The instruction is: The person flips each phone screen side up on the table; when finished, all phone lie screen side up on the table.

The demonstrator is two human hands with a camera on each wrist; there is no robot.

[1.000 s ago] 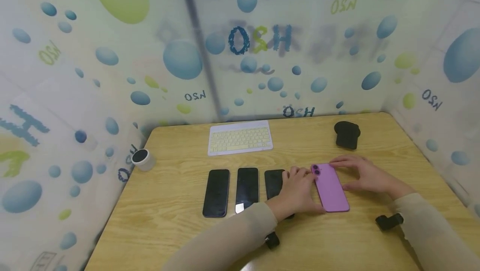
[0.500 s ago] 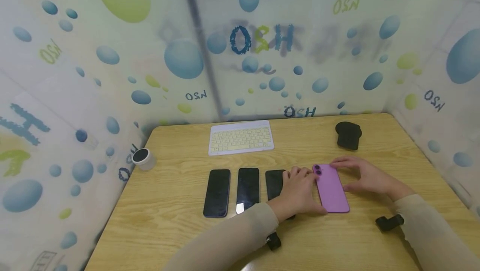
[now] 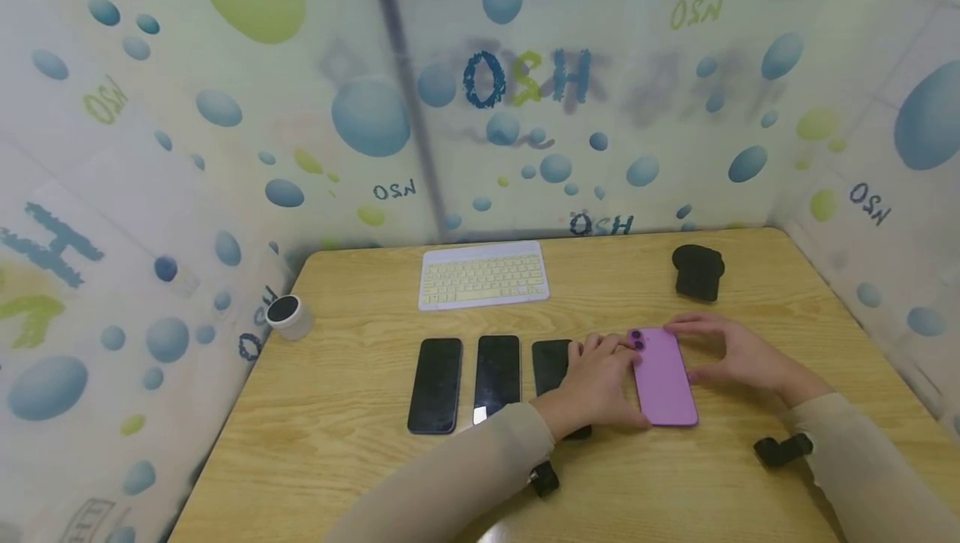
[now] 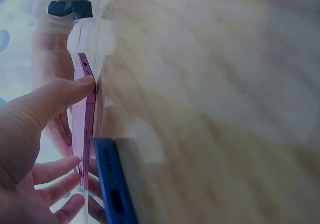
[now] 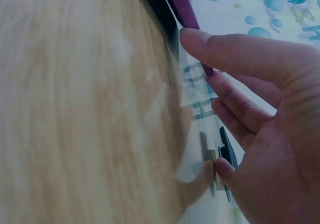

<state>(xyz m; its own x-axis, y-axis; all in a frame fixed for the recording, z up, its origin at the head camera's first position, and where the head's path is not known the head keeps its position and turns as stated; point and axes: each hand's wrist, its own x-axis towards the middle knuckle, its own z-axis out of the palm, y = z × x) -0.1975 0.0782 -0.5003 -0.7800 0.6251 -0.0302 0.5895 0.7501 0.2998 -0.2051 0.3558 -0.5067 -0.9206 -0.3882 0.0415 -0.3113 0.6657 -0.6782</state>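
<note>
A purple smartphone [image 3: 665, 378] lies back up at the right of the table, its camera at the far left corner. My left hand [image 3: 600, 384] spans its left side, thumb by the near left corner and fingertips near the camera end. The left wrist view shows that thumb on the long edge of the purple smartphone [image 4: 80, 129]. My right hand [image 3: 738, 355] holds the other side, fingertips at the far right corner and thumb on the right edge. Beneath my left hand, a dark smartphone [image 3: 551, 366] is partly hidden. Whether the purple smartphone touches the table I cannot tell.
Two more dark smartphones, a left one [image 3: 435, 384] and a middle one [image 3: 497, 372], lie in the row. Behind them sits a white keyboard [image 3: 483, 276]. A black toast-shaped object [image 3: 699, 274] is at the back right, a white round container [image 3: 291, 319] at the left edge.
The view has shifted very slightly. Both hands stay at the purple smartphone, with hardly any visible movement.
</note>
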